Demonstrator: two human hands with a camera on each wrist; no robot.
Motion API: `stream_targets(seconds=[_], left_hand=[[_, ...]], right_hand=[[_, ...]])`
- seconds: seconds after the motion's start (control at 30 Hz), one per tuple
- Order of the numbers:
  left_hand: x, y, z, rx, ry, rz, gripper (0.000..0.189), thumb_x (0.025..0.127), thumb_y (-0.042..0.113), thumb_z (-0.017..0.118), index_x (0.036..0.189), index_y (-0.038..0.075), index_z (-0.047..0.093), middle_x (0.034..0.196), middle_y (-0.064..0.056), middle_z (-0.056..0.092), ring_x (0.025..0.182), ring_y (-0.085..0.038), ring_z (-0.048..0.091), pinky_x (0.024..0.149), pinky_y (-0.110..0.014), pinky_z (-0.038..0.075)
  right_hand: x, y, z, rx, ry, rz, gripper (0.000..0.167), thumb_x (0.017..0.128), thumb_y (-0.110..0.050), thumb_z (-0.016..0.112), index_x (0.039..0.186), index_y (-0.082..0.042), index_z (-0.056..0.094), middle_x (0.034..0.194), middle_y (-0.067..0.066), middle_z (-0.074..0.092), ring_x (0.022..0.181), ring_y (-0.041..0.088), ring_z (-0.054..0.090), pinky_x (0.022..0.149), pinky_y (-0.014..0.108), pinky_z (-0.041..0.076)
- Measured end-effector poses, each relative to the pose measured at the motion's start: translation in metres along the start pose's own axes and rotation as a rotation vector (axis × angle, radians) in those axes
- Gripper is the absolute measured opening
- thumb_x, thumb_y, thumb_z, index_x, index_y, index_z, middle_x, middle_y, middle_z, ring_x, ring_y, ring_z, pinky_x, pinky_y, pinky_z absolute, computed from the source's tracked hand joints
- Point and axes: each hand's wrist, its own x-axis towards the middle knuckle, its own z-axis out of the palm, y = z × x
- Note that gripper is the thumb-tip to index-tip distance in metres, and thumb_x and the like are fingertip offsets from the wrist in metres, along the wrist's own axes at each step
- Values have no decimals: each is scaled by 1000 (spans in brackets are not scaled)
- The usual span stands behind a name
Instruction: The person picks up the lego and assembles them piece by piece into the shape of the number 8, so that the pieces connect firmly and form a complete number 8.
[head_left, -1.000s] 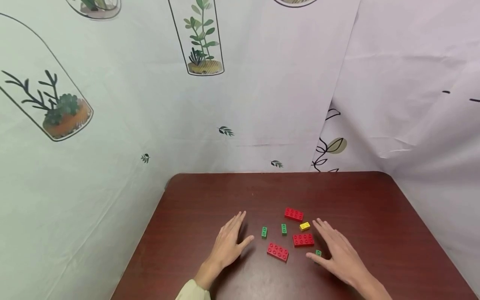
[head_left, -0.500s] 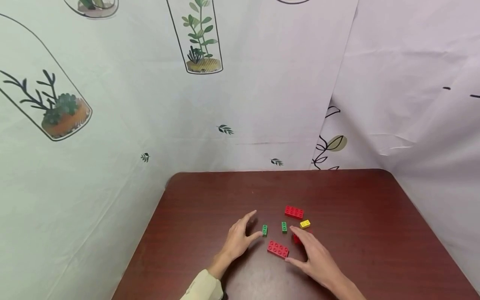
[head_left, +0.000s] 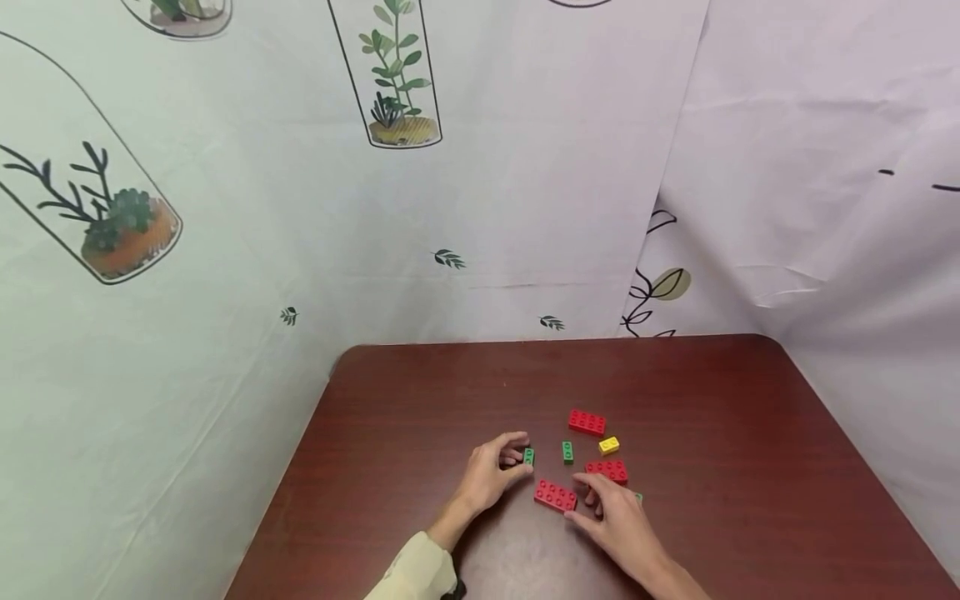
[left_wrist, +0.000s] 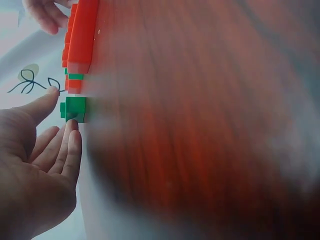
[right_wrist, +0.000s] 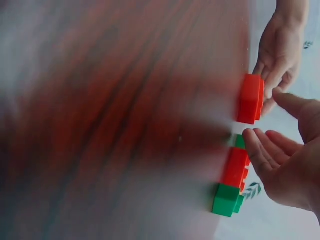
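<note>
My left hand (head_left: 483, 479) is at a small green two-stud building brick (head_left: 529, 456), with its thumb and fingers loosely bent on either side. In the left wrist view, fingertips reach the lower edge of that green brick (left_wrist: 76, 110), while the thumb stands apart above. My right hand (head_left: 622, 525) is at the right end of the nearest red eight-stud brick (head_left: 555, 495), fingers relaxed and thumb tip near its corner. The right wrist view shows a gap between the fingers and this red brick (right_wrist: 250, 99). Neither hand grips anything.
A second red brick (head_left: 609, 471) lies just beyond the right hand, and a third red brick (head_left: 587, 422) farther back. Between them sits a yellow brick (head_left: 609, 446). Another green brick (head_left: 567, 452) stands mid-table; one more green brick (head_left: 639, 497) is mostly hidden behind the right hand.
The left hand has moved right to the green brick, its fingers bending. The right hand has moved left from the rightmost green brick to the nearest red brick. The bricks stay in place.
</note>
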Motion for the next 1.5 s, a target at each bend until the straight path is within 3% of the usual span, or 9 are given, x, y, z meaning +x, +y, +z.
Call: stream_targets(seconds=[0.4,0.8,1.17,1.5], left_hand=[[4,-3,5,-21,-9,-19,43,92,7,84,132,5,71,121,-6,76,95,-15,72,84,-28,59],[4,-4,5,-21,-7,-42,37,92,5,84,128,6,74,117,-6,76,93,-13,71,82,-26,58],[2,-3,0,-60,1,-30,36,93,7,83,128,5,74,115,-6,76,97,-18,73,85,-29,60],[-5,2,-8,-100,-6,-17,36,95,13,82,130,7,75,118,-6,77,109,-23,72,95,-37,59]], right_hand=[[1,5,6,92,-7,22,44,76,-9,96,115,-2,78,77,-7,67,63,0,58,60,22,53],[4,4,16,85,3,17,40,74,-3,96,110,-4,79,73,-7,57,62,1,49,57,22,47],[8,6,14,99,20,10,39,74,2,95,109,-6,80,70,-10,57,61,-1,54,60,22,52],[11,6,14,154,28,15,39,75,5,93,111,-3,79,75,-7,67,66,1,63,64,22,57]])
